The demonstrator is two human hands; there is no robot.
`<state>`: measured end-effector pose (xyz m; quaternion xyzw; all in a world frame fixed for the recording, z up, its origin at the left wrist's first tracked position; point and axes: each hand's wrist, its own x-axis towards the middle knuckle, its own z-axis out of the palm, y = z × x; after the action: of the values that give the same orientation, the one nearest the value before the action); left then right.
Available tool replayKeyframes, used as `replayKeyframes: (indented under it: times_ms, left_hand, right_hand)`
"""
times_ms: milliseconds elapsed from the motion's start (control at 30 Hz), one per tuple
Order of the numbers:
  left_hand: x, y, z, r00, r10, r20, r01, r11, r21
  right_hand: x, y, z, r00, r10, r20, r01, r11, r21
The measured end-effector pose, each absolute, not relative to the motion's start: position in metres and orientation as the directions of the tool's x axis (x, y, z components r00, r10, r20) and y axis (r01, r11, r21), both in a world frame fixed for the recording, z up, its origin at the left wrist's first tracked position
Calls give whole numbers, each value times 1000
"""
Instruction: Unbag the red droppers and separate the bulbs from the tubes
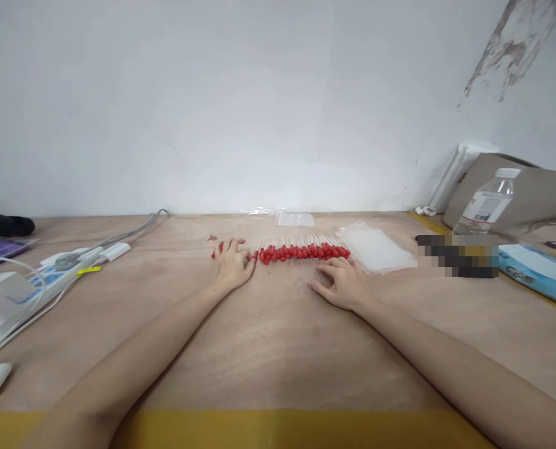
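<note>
A row of red-bulbed clear droppers (301, 251) lies across the middle of the table, the red ends toward me and the thin stems pointing at the wall. My left hand (232, 265) rests at the row's left end, fingers spread, with a few red bulbs partly hidden beneath them. At the right end, my right hand (345, 284) lies with its thumb and fingers apart, touching or just beside the bulbs. Thin clear stems (305, 273) lie side by side in front of the row, close to that hand's fingertips. Neither hand visibly grips anything.
Clear plastic bags (376, 248) lie to the right, and a small white packet (295, 219) near the wall. Further right are a water bottle (486, 202), a tissue pack (537, 271) and a grey bag (540, 187). A power strip (48, 280) with cables occupies the left.
</note>
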<state>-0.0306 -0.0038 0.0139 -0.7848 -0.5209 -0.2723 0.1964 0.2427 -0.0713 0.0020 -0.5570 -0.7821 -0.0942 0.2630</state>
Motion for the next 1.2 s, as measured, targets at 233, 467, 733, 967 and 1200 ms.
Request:
replayKeyframes:
  times_ms: [233, 467, 733, 967, 1200]
  left_hand:
    - [-26, -1, 10, 253, 718, 649, 942, -336, 4]
    - [-26, 6, 10, 141, 659, 739, 947, -308, 94]
    - [-34, -46, 16, 385, 546, 744, 788, -614, 42]
    - [-28, -67, 15, 646, 443, 621, 560, -829, 10]
    - [-21, -64, 14, 650, 396, 648, 504, -863, 21]
  right_hand:
    - [243, -68, -1, -196, 824, 532, 920, 343, -192]
    - [245, -63, -7, -162, 771, 616, 907, 362, -214]
    - [244, -64, -1, -212, 607, 766, 790, 568, -232]
    - [230, -72, 3, -511, 510, 692, 639, 764, -91]
    - [219, -68, -5, -553, 506, 662, 631, 773, -64]
